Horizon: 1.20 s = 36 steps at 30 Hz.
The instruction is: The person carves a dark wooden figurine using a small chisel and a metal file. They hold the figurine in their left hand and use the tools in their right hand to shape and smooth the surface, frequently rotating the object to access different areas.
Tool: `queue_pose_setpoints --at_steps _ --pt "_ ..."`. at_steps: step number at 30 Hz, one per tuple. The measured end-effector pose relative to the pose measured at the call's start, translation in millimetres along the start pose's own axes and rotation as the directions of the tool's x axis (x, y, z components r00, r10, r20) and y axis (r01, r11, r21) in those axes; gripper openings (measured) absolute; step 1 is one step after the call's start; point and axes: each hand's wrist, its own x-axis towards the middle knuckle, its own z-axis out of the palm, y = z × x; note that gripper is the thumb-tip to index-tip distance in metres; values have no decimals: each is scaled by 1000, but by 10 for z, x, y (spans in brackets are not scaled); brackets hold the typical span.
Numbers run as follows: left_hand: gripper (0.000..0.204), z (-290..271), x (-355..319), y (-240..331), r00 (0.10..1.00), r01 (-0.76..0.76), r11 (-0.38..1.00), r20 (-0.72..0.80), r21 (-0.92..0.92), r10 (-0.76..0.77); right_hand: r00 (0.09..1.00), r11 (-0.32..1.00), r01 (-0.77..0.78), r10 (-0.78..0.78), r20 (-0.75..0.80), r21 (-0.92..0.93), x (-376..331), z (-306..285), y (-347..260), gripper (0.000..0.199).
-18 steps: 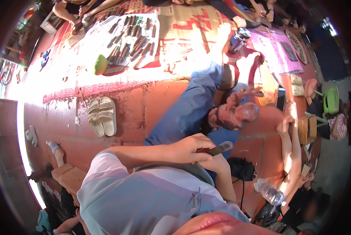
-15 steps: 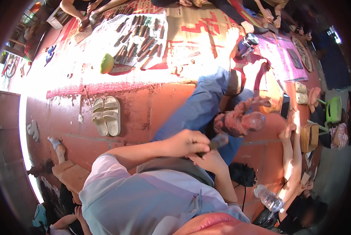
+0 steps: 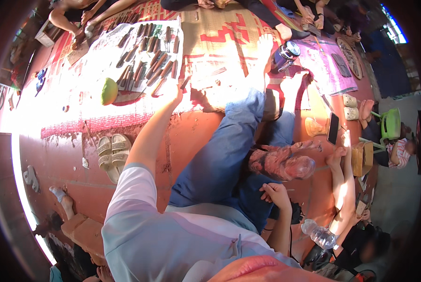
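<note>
My left hand (image 3: 173, 95) reaches far forward over the mat, washed out by sunlight. A short dark-handled carving tool (image 3: 185, 82) stands up from its closed fingers. Beside it, rows of wooden-handled carving tools (image 3: 149, 66) lie on a white cloth (image 3: 96, 55). My right hand (image 3: 274, 193) hovers by my thigh with curled fingers; I cannot make out anything inside them. Just beyond it, a reddish-brown carved wooden figure (image 3: 281, 162) lies on its side at my legs.
A green round fruit (image 3: 108, 91) sits by the cloth. Tan sandals (image 3: 112, 155) rest on the tiles at left. A dark jar (image 3: 285, 55) stands near my feet. At right are a phone (image 3: 333, 128), a plastic bottle (image 3: 319, 234) and a green stool (image 3: 390, 124). Other people sit around.
My hands, together at my lap before, have parted. The left has stretched forward to the tools on the cloth; the right has moved slightly right and stays low. The view has shifted somewhat.
</note>
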Motion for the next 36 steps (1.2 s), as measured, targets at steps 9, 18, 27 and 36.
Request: queue_pose_setpoints --at_steps 9,18,27,36 --pt "25 346 701 527 959 -238 948 206 209 195 991 979 -64 85 -103 196 156 45 171 28" --pt "27 673 983 567 933 -268 888 330 373 143 994 981 -86 95 -46 173 174 35 164 30" --pt "27 683 918 510 921 -209 894 387 397 43 997 981 -68 74 -30 179 246 -8 168 30" --pt "18 619 650 497 989 -109 979 114 175 90 996 987 15 0 -89 163 195 -9 201 31"
